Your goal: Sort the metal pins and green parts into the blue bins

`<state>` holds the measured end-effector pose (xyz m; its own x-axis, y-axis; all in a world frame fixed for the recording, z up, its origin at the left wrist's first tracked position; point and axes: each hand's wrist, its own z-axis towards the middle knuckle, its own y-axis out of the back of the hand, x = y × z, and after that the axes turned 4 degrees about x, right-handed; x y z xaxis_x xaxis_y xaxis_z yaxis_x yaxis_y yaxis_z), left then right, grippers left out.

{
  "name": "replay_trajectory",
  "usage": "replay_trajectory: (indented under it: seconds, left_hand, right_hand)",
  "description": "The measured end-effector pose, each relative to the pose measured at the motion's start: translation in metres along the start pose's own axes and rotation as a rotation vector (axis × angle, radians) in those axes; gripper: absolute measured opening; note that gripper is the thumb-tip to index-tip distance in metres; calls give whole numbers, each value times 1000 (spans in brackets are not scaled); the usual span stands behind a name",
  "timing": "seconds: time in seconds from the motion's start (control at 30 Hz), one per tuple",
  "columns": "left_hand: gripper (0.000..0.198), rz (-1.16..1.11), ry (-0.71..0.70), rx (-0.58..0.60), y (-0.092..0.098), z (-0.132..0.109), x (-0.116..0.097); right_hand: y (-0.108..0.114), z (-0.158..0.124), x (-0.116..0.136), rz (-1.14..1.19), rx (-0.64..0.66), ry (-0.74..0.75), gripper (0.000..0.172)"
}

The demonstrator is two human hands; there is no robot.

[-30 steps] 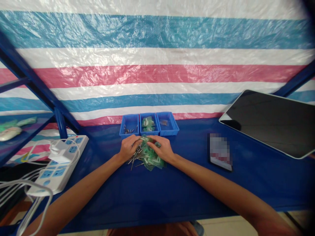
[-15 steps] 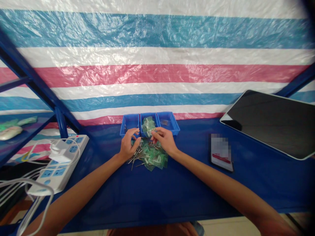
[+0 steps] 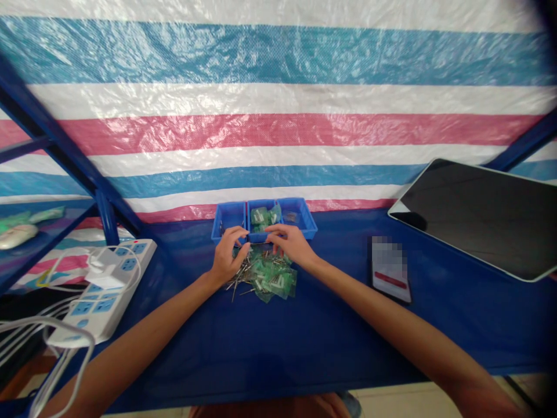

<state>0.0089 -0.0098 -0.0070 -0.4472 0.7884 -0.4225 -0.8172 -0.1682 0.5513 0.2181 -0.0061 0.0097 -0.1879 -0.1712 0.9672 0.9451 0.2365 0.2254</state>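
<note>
Blue tabletop across the lower frame, head view. Left hand, centre-left: thumb and fingers parted in a loose curve, above the left edge of the metal rods. Right hand, just right of centre: fingers loosely bent, spread apart, fingertips near the front of the middle bin. Green packets heaped at centre below the hands, touching the rods on their left; more packets inside the middle bin. Left bin partly hidden by left hand, contents hard to tell. Right bin holds something small, too blurred to name. Phone lies right of centre, screen pixelated. Monitor at right edge. Power strip lower left. Striped sheet fills upper frame.
</note>
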Motion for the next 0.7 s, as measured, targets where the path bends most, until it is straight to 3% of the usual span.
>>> replay_trajectory:
  seconds: [0.17,0.33,0.47,0.7]
  left_hand:
    - [23,5,17,16,0,1,-2]
    - [18,7,16,49,0,3,-5]
    - [16,-4,-4,58,1,4,-5]
    - [16,3,-10,77,-1,3,-4]
  right_hand:
    - [-2,-6,3,-512,21,174,9]
    - [-4,-14,8,-864,124,179,19]
    - [-7,-17,6,-986,141,131,25]
    - [-6,-13,0,-945,115,102,16]
